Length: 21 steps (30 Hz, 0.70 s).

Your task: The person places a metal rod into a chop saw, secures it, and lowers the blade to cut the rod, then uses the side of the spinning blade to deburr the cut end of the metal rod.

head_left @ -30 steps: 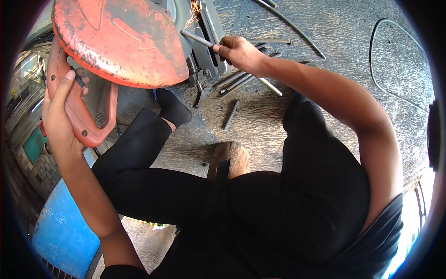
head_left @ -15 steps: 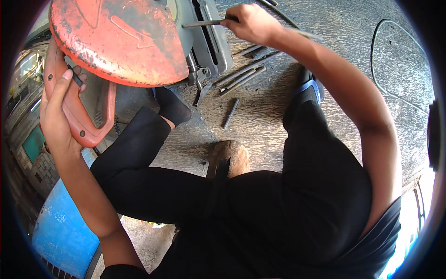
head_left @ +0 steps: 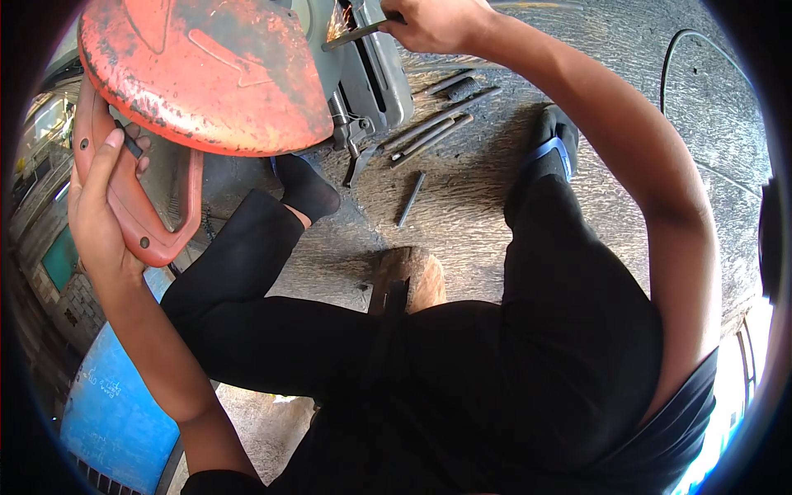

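Observation:
A cut-off saw with a scuffed red guard (head_left: 206,91) stands at the upper left. My left hand (head_left: 101,198) is wrapped around its red loop handle (head_left: 140,216), fingers at the black trigger (head_left: 130,142). Up at the top, my right hand (head_left: 437,23) grips a thin metal rod (head_left: 355,35), whose free end reaches left over the saw's grey base (head_left: 389,91). Orange sparks (head_left: 337,23) fly beside the rod, next to the grey disc area. The exact contact point is partly cut off by the top edge.
Several dark metal rods (head_left: 433,140) lie on the rough floor right of the saw, with a shorter rod (head_left: 411,199) nearer me. A wooden block (head_left: 426,280) sits between my legs. At lower left is a blue plastic container (head_left: 120,404); a black cable (head_left: 665,74) curves at right.
Sparks have appeared by the rod. My right hand has moved slightly up and left, tilting the rod more steeply. The saw guard and handle have shifted a little left with my left hand.

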Motion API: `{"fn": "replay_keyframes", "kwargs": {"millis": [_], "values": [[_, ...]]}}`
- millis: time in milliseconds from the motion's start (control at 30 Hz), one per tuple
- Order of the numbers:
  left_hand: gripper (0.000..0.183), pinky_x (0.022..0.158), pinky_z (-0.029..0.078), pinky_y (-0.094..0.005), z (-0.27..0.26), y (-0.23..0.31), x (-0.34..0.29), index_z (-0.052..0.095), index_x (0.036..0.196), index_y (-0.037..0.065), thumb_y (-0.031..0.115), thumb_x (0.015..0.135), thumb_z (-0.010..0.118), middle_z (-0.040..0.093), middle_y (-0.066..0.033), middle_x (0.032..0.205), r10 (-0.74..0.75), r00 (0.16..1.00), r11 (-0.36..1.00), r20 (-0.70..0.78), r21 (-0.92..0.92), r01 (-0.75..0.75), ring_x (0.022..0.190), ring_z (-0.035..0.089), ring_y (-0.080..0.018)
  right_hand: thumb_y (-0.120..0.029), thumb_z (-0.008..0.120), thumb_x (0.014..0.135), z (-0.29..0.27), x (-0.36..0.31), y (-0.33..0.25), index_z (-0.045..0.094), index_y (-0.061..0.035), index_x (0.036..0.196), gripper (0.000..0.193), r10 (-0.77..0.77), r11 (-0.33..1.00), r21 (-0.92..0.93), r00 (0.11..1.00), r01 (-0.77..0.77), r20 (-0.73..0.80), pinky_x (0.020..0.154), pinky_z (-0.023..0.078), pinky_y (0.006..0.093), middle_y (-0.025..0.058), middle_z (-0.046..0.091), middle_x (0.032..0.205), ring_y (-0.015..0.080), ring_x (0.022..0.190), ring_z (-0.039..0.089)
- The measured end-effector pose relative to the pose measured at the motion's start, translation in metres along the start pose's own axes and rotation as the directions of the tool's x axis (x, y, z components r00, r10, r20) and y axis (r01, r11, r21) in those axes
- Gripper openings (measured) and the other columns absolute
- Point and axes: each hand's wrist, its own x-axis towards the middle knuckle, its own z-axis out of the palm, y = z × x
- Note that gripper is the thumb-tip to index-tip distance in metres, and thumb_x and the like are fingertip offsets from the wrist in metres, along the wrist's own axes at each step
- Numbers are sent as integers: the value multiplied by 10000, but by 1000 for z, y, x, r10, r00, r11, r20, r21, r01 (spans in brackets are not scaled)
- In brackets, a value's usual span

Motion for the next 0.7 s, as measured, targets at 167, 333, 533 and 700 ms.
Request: {"fn": "replay_keyframes", "kwargs": {"millis": [167, 333, 533, 700], "values": [[532, 869, 436, -279, 2, 2, -1, 391, 1388, -1, 116, 884, 515, 477, -99, 1366, -5, 1000, 999, 22, -37, 6, 1180, 510, -178, -246, 576, 798, -3, 3, -2, 636, -17, 720, 249, 47, 998, -41, 999, -48, -14, 575, 501, 464, 224, 623, 675, 397, 652, 631], [534, 874, 430, -279, 1, 1, 0, 387, 1391, 3, 119, 886, 515, 473, -87, 1372, 2, 1000, 1000, 28, -9, -1, 1196, 498, -178, -245, 576, 783, -8, 7, -5, 643, -22, 722, 240, 72, 997, -21, 997, -72, -20, 588, 505, 466, 220, 629, 690, 393, 677, 638], [527, 881, 431, -286, 0, -1, 0, 393, 1382, -10, 119, 888, 524, 477, -100, 1366, -17, 1000, 999, 8, -44, 17, 1191, 505, -188, -257, 569, 785, -10, 3, -10, 652, -30, 737, 247, 107, 994, -25, 994, -107, -1, 606, 510, 470, 214, 636, 702, 392, 693, 642], [525, 878, 440, -296, 3, 0, 0, 395, 1373, -25, 117, 887, 533, 492, -119, 1347, -23, 1000, 999, -21, -42, 22, 1167, 525, -198, -243, 563, 780, -9, -1, -11, 650, -28, 732, 237, 106, 994, -22, 994, -107, -14, 609, 512, 469, 216, 639, 704, 389, 694, 645]]}}
